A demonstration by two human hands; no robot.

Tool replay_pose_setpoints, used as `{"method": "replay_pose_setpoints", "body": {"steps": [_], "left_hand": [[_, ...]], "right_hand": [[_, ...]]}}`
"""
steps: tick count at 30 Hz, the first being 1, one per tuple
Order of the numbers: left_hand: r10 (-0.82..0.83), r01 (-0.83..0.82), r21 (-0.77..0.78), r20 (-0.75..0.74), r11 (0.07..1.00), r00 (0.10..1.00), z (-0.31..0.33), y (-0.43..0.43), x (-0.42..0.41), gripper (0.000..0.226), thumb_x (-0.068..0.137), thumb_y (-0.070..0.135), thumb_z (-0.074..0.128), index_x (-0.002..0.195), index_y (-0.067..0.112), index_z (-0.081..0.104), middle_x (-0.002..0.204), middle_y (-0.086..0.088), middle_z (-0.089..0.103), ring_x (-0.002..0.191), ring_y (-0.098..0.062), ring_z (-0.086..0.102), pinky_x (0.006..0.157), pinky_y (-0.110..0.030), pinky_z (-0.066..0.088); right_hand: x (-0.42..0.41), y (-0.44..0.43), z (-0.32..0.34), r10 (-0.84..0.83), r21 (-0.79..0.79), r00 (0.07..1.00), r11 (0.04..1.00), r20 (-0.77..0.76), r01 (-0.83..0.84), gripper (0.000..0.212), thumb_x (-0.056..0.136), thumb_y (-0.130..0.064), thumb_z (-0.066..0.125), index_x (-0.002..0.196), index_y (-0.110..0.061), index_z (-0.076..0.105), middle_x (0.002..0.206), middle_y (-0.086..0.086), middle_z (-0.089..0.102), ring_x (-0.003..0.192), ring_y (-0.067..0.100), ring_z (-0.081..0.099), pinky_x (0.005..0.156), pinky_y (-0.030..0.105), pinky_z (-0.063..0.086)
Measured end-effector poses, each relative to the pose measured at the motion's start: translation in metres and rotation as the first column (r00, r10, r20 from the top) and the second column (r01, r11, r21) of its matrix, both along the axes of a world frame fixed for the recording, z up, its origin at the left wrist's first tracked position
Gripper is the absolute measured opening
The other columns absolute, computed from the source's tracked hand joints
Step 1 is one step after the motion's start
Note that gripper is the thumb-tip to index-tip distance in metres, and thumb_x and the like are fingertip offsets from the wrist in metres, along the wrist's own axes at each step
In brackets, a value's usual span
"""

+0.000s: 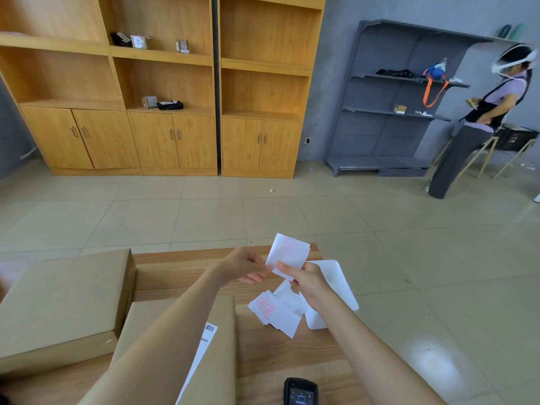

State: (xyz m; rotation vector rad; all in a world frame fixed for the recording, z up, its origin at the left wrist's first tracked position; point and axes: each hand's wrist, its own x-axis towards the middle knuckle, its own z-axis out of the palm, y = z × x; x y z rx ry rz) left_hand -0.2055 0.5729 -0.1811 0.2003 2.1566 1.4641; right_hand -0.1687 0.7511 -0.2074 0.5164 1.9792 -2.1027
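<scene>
The only print on the paper slip (289, 254) is faint pink and too pale to read. On the desk (271, 355) below it lies a loose pile of white papers (285, 315) whose top sheet carries a red square stamp with large characters that cannot be made out for certain. The nearer cardboard box (217, 372) bears a white label (204, 339) with a black barcode and a short line of black characters, too small to read. The slip is held in the air over the far part of the desk, above the pile. Its long axis runs nearly upright in the view, leaning a little right, with the free end pointing away from the person towards the desk's far edge. The left grip (245, 266) pinches the slip's lower left edge between thumb and fingers. The right grip (309, 283) pinches the lower right corner, thumb on top. A flat white box (336, 283) lies just right of the pile, a larger cardboard box (64, 302) at the left, and a dark handheld device (300, 391) at the near edge.
</scene>
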Motion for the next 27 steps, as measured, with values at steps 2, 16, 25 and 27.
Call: {"method": "replay_pose_setpoints", "body": {"steps": [2,16,25,27], "left_hand": [[-0.011,0.011,-0.008,0.010,1.000,1.000,-0.002,0.000,-0.001,0.023,0.084,0.027,0.073,0.091,0.008,0.062,0.088,-0.007,0.070,0.084,-0.013,0.070,0.082,-0.026,0.057],[-0.125,0.124,0.016,0.042,0.992,0.991,0.003,-0.007,0.001,0.019,0.092,0.025,0.063,0.109,0.018,0.066,0.105,-0.001,0.071,0.090,-0.016,0.070,0.086,-0.025,0.054],[-0.050,0.044,0.114,0.052,0.993,0.997,0.001,-0.006,0.003,0.027,0.088,0.029,0.067,0.109,0.011,0.065,0.106,-0.006,0.071,0.093,-0.017,0.070,0.088,-0.028,0.055],[-0.064,0.056,0.107,0.070,0.993,0.996,0.002,-0.007,0.003,0.026,0.091,0.029,0.064,0.110,0.011,0.064,0.108,-0.005,0.070,0.094,-0.016,0.069,0.089,-0.029,0.054]], "right_hand": [[0.000,0.001,0.000,0.011,-0.002,1.000,1.000,0.007,-0.011,0.040,0.078,-0.024,0.079,0.107,0.000,0.067,0.068,-0.006,0.057,0.051,0.004,0.048,0.052,0.018,0.036],[0.005,-0.001,0.004,0.036,-0.071,0.999,0.997,-0.026,-0.038,0.029,0.079,-0.015,0.077,0.104,-0.004,0.068,0.082,-0.003,0.068,0.066,0.002,0.062,0.055,0.013,0.044],[0.007,0.000,0.008,0.013,-0.067,0.999,0.998,-0.045,-0.016,0.028,0.078,-0.014,0.079,0.100,-0.005,0.066,0.057,-0.015,0.060,0.043,-0.004,0.052,0.045,0.011,0.038],[0.008,0.000,0.009,0.031,-0.062,0.998,0.998,-0.051,-0.034,0.026,0.078,-0.015,0.078,0.098,-0.007,0.064,0.053,-0.017,0.057,0.043,-0.003,0.051,0.045,0.011,0.038]]}}
